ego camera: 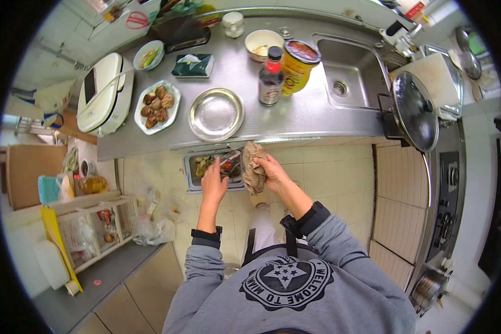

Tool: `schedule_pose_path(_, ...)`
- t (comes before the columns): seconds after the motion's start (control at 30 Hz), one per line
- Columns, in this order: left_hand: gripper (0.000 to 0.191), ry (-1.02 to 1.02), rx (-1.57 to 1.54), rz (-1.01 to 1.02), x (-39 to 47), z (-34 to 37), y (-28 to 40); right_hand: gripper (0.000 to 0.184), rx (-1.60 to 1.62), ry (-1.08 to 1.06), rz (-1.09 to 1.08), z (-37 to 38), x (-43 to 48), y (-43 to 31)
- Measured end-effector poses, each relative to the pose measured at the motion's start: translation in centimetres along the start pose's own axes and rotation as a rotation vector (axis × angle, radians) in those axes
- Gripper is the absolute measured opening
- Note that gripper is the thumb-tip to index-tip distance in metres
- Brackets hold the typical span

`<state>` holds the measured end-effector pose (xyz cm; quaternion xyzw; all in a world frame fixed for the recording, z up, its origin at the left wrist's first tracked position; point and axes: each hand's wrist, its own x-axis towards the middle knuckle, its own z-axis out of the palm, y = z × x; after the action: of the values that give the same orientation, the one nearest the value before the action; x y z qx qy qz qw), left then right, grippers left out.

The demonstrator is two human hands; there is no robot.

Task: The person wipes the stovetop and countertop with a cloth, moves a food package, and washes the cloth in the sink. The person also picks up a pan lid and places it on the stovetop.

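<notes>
A crumpled brown cloth [254, 169] hangs from my right hand [273, 170], pinched between thumb and fingers in front of the counter. My left hand [214, 183] holds nothing, its fingers apart above a grey waste bin [192, 183]. Food scraps [203, 165] and a red printed wrapper [230, 162] lie inside that bin, partly hidden by my left fingers. On the counter edge beyond stands a round metal plate [216, 114].
Along the steel counter [163, 146] stand a plate of browned food pieces [157, 107], a dark sauce bottle [271, 79], a yellow tub [297, 71] and a tissue pack [193, 67]. A sink [350, 62] and a lidded wok [415, 110] are at right.
</notes>
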<state>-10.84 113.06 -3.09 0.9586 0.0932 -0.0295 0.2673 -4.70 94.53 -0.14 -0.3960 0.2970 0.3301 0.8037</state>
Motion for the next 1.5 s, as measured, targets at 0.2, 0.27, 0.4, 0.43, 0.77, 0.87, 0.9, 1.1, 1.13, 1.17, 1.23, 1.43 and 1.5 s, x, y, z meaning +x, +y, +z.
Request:
schedule_pose_path(0.2, 0.046, 0.084, -0.174, 0.104, -0.6, -0.7, 0.9, 0.03, 0.129, -0.094, 0.016, -1.9, -0.6, -1.5)
schedule_pose_path(0.27, 0.042, 0.106, -0.329, 0.146, -1.0, -0.5, 1.5, 0.031, 0.158, -0.146, 0.019, -2.4, -0.6, -1.9)
schedule_pose_path(0.4, 0.033, -0.015, -0.727, 0.023, -1.3, 0.2, 3.7, 0.035, 0.087, -0.146, -0.045, -2.2, -0.4, -1.3)
schedule_pose_path(0.43, 0.034, -0.009, -0.747, 0.057, -1.3, 0.3, 4.3, 0.035, 0.06, -0.149, -0.074, -1.9, -0.3, -0.9)
schedule_pose_path(0.77, 0.022, 0.022, -0.921, -0.299, -1.5, 0.6, 1.1, 0.051, -0.32, 0.03, 0.053, 1.1, 2.0, 2.2)
schedule_pose_path(0.87, 0.021, 0.249, -0.903, -0.408, -2.0, 1.7, 0.3, 0.045, -0.35, 0.061, 0.024, 1.0, 2.5, 2.9)
schedule_pose_path(0.9, 0.021, 0.307, -0.935, -0.472, -2.2, 2.0, 0.0, 0.044, -0.343, 0.079, 0.011, 1.0, 2.8, 3.0)
schedule_pose_path(1.1, 0.023, 0.471, -1.041, -0.802, -3.9, 1.6, -3.4, 0.032, -0.312, 0.073, 0.053, 0.5, 3.7, 1.9)
schedule_pose_path(1.13, 0.023, 0.474, -0.921, -0.816, -3.8, 1.4, -3.9, 0.032, -0.289, 0.051, 0.101, 0.3, 3.6, 1.4)
schedule_pose_path(1.17, 0.023, 0.519, -0.892, -0.688, -3.4, 1.3, -4.2, 0.032, -0.321, -0.047, -0.009, 0.3, 3.5, 1.0)
schedule_pose_path(1.23, 0.022, 0.554, -0.833, -0.641, -4.2, 1.0, -4.4, 0.032, -0.367, -0.129, -0.039, 0.2, 2.8, 0.5)
schedule_pose_path(1.43, 0.019, 0.659, -0.576, -0.506, -3.9, 0.5, -4.0, 0.03, -0.608, -0.179, -0.219, 0.4, 1.4, -0.4)
schedule_pose_path(1.5, 0.017, 0.6, -0.527, -0.48, -3.2, 0.4, -4.2, 0.03, -0.617, -0.17, -0.22, 0.4, 1.4, -0.6)
